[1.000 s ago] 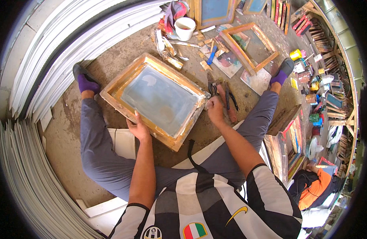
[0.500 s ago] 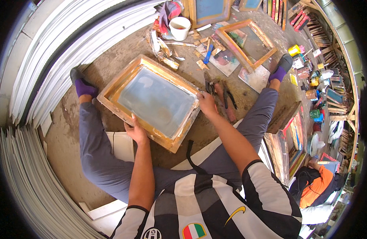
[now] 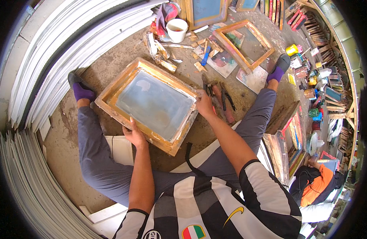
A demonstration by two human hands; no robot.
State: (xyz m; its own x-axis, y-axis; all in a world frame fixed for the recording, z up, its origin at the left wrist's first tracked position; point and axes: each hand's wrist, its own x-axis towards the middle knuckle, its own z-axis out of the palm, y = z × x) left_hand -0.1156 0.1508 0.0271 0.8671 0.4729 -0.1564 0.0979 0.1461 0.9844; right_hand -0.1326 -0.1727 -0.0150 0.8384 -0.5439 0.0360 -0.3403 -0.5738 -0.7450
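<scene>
Between my spread legs I hold a wooden screen-printing frame (image 3: pixel 167 74), tilted in the view, its worn wood stained orange and white. Pale grey-blue mesh (image 3: pixel 153 105) stretches across its inside. My left hand (image 3: pixel 135 134) is closed on the near left edge, thumb on top and the other fingers partly hidden. At the right end, my right hand (image 3: pixel 204 102) grips the short side near its upper corner. Just beyond that hand, dark-handled pliers (image 3: pixel 228 98) and other worn hand tools lie on the floor.
Farther off are a white bucket (image 3: pixel 176 30), a blue-handled tool (image 3: pixel 205 56), wood scraps and a bare wooden frame (image 3: pixel 244 61). White sheets (image 3: pixel 64 47) are stacked at left. Paint containers (image 3: pixel 313 112) line the right side, where another person in orange (image 3: pixel 317 187) sits.
The whole view has shifted slightly. Both hands keep their hold on the screen-printing frame, which stays in nearly the same position between my legs.
</scene>
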